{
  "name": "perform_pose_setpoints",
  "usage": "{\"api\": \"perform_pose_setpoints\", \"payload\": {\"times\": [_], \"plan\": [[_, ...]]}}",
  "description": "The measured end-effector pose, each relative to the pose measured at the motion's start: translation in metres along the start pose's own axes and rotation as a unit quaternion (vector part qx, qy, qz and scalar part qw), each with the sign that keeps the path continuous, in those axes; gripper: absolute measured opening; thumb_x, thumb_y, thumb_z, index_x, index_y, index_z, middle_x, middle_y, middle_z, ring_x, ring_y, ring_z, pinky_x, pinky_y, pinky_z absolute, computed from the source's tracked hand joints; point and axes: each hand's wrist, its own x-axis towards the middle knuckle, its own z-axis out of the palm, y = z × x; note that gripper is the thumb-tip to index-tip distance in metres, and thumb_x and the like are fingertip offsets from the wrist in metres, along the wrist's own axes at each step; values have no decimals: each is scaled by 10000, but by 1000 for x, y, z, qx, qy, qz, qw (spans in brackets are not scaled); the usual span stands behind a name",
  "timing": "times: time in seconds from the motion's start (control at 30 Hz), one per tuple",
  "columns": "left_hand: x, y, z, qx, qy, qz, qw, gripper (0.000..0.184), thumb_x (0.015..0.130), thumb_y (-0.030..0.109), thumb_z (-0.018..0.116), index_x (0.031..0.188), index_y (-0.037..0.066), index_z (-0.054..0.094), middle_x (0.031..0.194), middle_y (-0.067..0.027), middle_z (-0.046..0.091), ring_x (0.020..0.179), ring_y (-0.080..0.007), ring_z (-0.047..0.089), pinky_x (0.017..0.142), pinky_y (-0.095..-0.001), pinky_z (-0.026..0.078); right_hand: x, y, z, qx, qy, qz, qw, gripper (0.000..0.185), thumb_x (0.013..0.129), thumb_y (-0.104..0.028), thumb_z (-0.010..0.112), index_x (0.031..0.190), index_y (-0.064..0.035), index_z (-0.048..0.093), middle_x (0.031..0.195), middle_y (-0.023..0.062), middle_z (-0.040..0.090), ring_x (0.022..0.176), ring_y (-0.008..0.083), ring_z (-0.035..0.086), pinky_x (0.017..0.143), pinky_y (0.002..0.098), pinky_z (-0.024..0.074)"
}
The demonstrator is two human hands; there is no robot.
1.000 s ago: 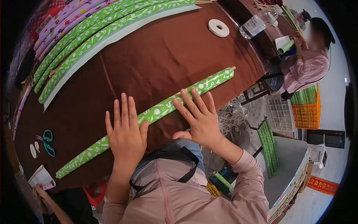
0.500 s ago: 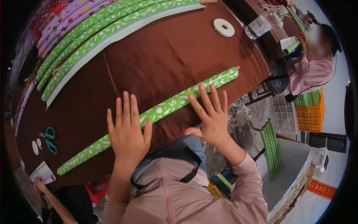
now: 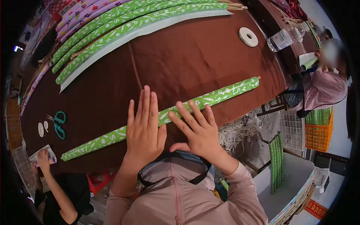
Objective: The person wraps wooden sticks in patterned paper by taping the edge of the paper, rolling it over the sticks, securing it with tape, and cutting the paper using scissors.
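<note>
While both palms hang or rest face-down near the brown surface's (image 3: 210, 48) near edge, a long green roll w/ white print (image 3: 164, 116) lies under them, running from approx. 8 o'clock to btwn 2 & 3 o'clock (clock = whole view), stick end poking out at upper R.

L hand (image 3: 143, 131): over the roll just L of its middle; index, middle & ring fingers nearly together, little finger & thumb apart. R hand (image 3: 202, 133): fingers spread wide, thumb out toward 9, tips over the roll's near edge. Neither pinches anything; can't tell how firmly they touch.

Toward 11, row of more green rolls (image 3: 112, 36), nearest w/ white paper strip along it; btwn 10 & 11, purple rolls (image 3: 82, 13). White tape roll (image 3: 243, 36) btwn 1 & 2; clear plastic bottle (image 3: 283, 39) at 2. Teal-handled scissors (image 3: 56, 122) approx. 9. Co-worker in pink top (image 3: 326, 88) approx. 3; another person's bent arm (image 3: 58, 191) approx. 8.
</note>
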Motion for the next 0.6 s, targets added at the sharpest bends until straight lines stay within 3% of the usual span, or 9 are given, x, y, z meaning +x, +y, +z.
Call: {"api": "perform_pose_setpoints", "payload": {"times": [0.07, 0.2, 0.33, 0.37, 0.43, 0.47, 0.5, 0.57, 0.6], "plan": [[-3, -4, 5, -39, 41, -8, 998, 691, 916, 198, 543, 1487, -75, 266, 1556, -246, 267, 1440, -367, 295, 1175, -526, 177, 7, -1, 4, -4, -29, -14, 999, 844, 801, -774, 399, 1441, -231, 488, 1531, 71, 393, 1442, 296, 307, 1166, 543, 146], [-1, -3, 7, 14, 28, -20, 999, 648, 925, 136, 518, 1486, -72, 270, 1555, -240, 277, 1446, -354, 290, 1177, -515, 184, -3, 6, 5, -42, -19, -18, 999, 828, 801, -759, 414, 1439, -238, 490, 1540, 72, 377, 1444, 292, 301, 1153, 575, 159], [0, 1, 3, 51, 4, -21, 998, 629, 930, 134, 516, 1480, -71, 289, 1548, -228, 303, 1449, -339, 291, 1178, -498, 195, -15, 6, -13, -14, 9, -27, 999, 707, 823, -702, 488, 1256, -170, 661, 1457, 102, 481, 1363, 323, 416, 1125, 569, 228], [0, 0, 3, 32, 12, -22, 999, 622, 933, 132, 513, 1478, -69, 294, 1545, -227, 310, 1446, -340, 295, 1176, -500, 200, -13, 5, -18, 101, 108, -13, 989, 461, 869, -520, 630, 1082, -123, 729, 1238, 123, 639, 1152, 317, 578, 1002, 498, 404], [-3, 0, 4, 14, 16, -25, 999, 614, 935, 130, 509, 1477, -67, 299, 1541, -225, 317, 1444, -340, 299, 1174, -502, 204, -8, -7, -15, 289, 173, 154, 929, 269, 847, -321, 738, 885, -56, 716, 949, 118, 704, 803, 254, 651, 673, 362, 508], [-3, -1, 4, -3, 19, -26, 999, 593, 937, 127, 506, 1467, -66, 321, 1527, -224, 343, 1435, -344, 315, 1168, -510, 212, -3, -17, -16, 375, 142, 303, 865, 223, 869, -222, 732, 783, -19, 695, 705, 95, 676, 539, 209, 602, 501, 312, 453], [-3, -1, 5, -21, 22, -23, 999, 574, 940, 124, 503, 1458, -64, 344, 1513, -223, 369, 1426, -347, 330, 1163, -518, 219, 6, -19, -19, 375, 147, 307, 862, 223, 869, -222, 732, 783, -19, 695, 705, 95, 676, 539, 209, 602, 501, 312, 453], [-3, -1, 6, 5, 17, -9, 1000, 553, 943, 126, 498, 1445, -64, 368, 1495, -222, 395, 1416, -349, 347, 1158, -519, 227, 20, -18, -23, 290, 58, 308, 904, 286, 884, -248, 722, 764, 9, 689, 605, 88, 645, 463, 190, 579, 456, 316, 431], [-3, 0, 6, 29, 16, -3, 999, 532, 946, 127, 494, 1432, -64, 392, 1478, -221, 421, 1406, -351, 364, 1153, -520, 235, 23, -19, -21, 350, 12, 350, 869, 322, 879, -264, 722, 758, 32, 686, 556, 95, 627, 465, 196, 596, 471, 315, 444]]}}
